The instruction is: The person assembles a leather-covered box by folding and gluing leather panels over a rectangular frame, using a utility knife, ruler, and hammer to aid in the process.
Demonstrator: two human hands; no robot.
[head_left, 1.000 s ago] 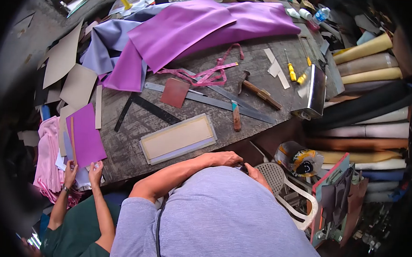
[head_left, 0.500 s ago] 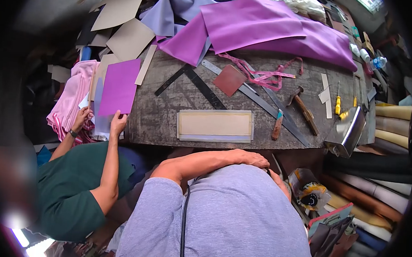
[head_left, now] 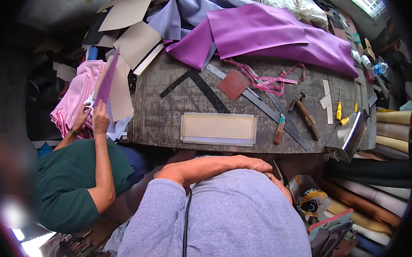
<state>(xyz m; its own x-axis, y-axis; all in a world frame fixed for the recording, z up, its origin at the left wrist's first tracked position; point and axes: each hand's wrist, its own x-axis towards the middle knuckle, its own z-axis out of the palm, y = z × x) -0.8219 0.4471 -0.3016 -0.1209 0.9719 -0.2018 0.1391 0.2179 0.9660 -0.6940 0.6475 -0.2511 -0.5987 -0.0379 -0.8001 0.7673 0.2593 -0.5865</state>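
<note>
Both of my hands sit low against my grey shirt [head_left: 230,212], just below the near edge of the worktable [head_left: 161,103]. My left hand [head_left: 252,163] lies flat with fingers loosely spread on the shirt, holding nothing. My right hand [head_left: 281,187] is mostly hidden; I cannot tell its grip. On the worktable, nearest my hands, lies the framed cream panel [head_left: 218,128], with a knife [head_left: 279,129] and hammer [head_left: 304,112] right of it. Purple material [head_left: 265,34] drapes the worktable's far side.

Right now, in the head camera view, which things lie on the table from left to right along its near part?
Black square ruler → beige rectangular panel → knife with wooden handle → hammer → yellow screwdriver → shiny metal box.
</note>
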